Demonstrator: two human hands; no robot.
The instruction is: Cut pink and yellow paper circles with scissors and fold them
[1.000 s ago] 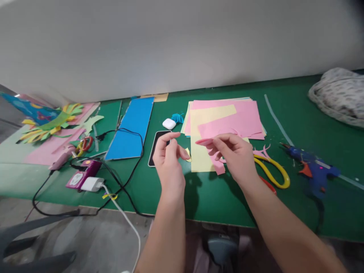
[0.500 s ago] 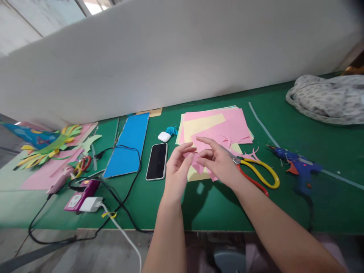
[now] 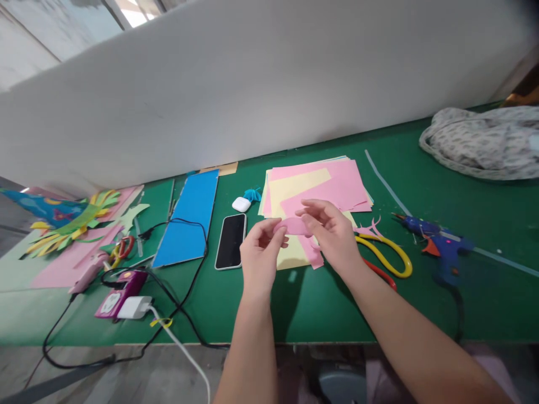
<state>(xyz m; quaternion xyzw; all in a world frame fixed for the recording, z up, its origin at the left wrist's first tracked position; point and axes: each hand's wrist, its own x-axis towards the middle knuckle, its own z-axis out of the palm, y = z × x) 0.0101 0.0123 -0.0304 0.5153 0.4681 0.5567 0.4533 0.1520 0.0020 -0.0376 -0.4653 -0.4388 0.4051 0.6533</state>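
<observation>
A small pink paper piece (image 3: 295, 226) stretches between my two hands, above the paper sheets. My left hand (image 3: 261, 247) pinches its left end between thumb and fingers. At the other end, my right hand (image 3: 330, 233) grips it the same way. Beneath them lies a stack of pink and pale yellow paper sheets (image 3: 337, 182), with a pink scrap (image 3: 314, 257) near its front edge. Scissors with yellow and red handles (image 3: 391, 255) rest just right of my right hand, their blades hidden behind it. Curly pink offcuts (image 3: 370, 229) lie beside the handles.
A blue glue gun (image 3: 442, 244) lies to the right with a glue stick in it. On the left are a phone (image 3: 231, 241), a white earbud case (image 3: 241, 204), a blue board (image 3: 189, 216), a purple power strip (image 3: 122, 293), tangled cables and a colourful paper hat (image 3: 54, 210).
The pink piece, folded between my fingertips before, now lies stretched flat between both hands. My right hand has shifted slightly right, and my left fingers have curled in.
</observation>
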